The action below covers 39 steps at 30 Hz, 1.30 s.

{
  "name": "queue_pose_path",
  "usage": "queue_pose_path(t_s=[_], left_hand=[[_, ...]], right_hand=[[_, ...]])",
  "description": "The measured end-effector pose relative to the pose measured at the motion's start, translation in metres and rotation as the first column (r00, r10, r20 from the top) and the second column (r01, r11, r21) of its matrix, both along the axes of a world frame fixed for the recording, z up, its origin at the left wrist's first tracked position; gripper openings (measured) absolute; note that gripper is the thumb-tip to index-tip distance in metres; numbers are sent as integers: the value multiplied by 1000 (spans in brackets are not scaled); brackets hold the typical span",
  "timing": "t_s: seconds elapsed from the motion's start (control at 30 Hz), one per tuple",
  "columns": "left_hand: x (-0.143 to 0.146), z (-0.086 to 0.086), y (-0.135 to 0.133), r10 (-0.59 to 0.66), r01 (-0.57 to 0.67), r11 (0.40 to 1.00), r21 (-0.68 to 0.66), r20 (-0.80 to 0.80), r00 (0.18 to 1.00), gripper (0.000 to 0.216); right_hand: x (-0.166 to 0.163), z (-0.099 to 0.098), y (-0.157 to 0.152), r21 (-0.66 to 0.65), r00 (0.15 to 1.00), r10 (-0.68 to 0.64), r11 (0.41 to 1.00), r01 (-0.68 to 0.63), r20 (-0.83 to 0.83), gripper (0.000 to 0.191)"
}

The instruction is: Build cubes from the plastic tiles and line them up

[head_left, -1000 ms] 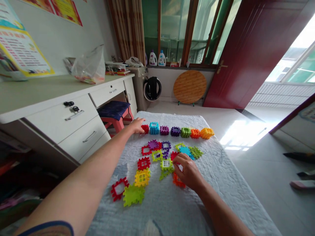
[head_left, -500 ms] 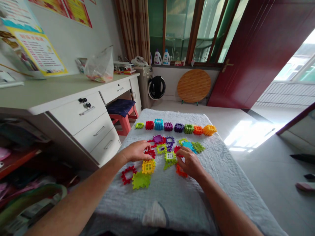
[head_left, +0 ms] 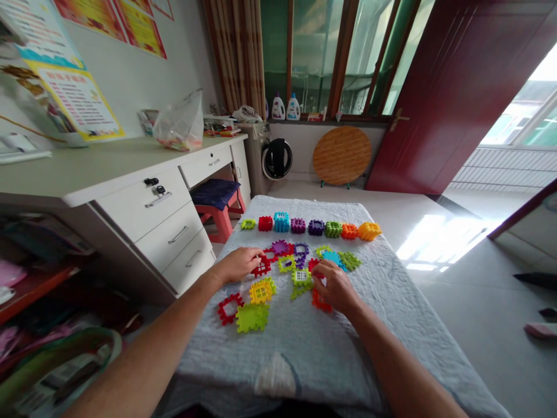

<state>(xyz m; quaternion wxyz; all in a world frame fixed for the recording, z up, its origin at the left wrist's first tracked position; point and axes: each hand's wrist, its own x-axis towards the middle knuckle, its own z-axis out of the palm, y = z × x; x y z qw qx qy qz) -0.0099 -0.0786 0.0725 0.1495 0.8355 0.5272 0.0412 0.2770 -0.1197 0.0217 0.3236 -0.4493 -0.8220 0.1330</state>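
My left hand (head_left: pixel 241 264) has its fingers closed on the left edge of a red toothed window tile (head_left: pixel 261 267). My right hand (head_left: pixel 337 283) is bent over the tiles on the right, fingers curled; whatever is in them is hidden. Beside its fingertips a bit of red tile (head_left: pixel 312 264) shows, and an orange tile (head_left: pixel 321 301) lies partly under it. Between the hands are a lime window tile (head_left: pixel 301 276) and a yellow-green frame (head_left: pixel 286 264). Closer to me lie a yellow window tile (head_left: pixel 260 291), a dark red frame (head_left: pixel 230 309) and a lime tile (head_left: pixel 252 317).
Behind the loose tiles runs a row of colour-sorted stacks, among them a blue stack (head_left: pixel 281 222) and a yellow-orange stack (head_left: pixel 369 231). A grey-blue cloth (head_left: pixel 348 360) covers the table. A white desk (head_left: pixel 143 203) stands at the left, with a pink stool (head_left: pixel 221 217) beside it.
My left hand has shifted slightly left and up, and more of the red window tile now shows at its fingertips. My right hand stays in nearly the same spot.
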Motion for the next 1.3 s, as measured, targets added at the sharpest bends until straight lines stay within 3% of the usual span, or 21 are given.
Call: queue_pose_path(t_s=[0.13,0.27,0.47,0.57,0.7,0.77,0.83,0.93,1.0,1.1,1.17,1.3], left_hand=[[1,-9,16,92,-83,992,90,-106,990,27],[24,-19,34,149,-123,965,232,-101,984,37],[53,-35,58,132,-115,970,216,-67,989,41],[56,-32,59,144,-136,962,236,-13,990,43],[61,-16,48,123,-140,960,244,83,989,45],[68,-8,38,31,-55,984,170,142,989,39],[77,-4,27,-109,110,994,12,263,959,31],[92,-5,12,-215,325,930,-172,462,860,31],[100,-8,4,-221,361,911,-198,505,834,30],[105,-12,-2,-214,324,932,-164,470,856,26],[104,-14,-4,-193,251,963,-101,393,899,23],[90,-17,4,-101,76,989,125,208,973,19]], right_hand=[[0,0,0,9,1000,-12,1000,12,0,13],[1,-1,1,19,1000,3,1000,-3,-7,13],[3,-2,2,9,1000,-5,1000,5,-27,12],[3,-1,3,6,1000,-9,1000,9,-30,13],[3,-1,2,0,1000,2,1000,-2,-26,14],[2,-1,2,15,999,-15,1000,16,-51,15],[2,-2,3,61,990,-76,995,83,-122,28],[0,-3,4,113,961,-130,980,161,-243,58],[-1,-3,4,70,955,-113,988,137,-276,54],[-3,-3,3,-63,950,-126,992,112,-285,38],[-4,-3,3,-127,944,-168,982,137,-283,37],[0,-1,6,-174,930,-253,962,211,-268,35]])
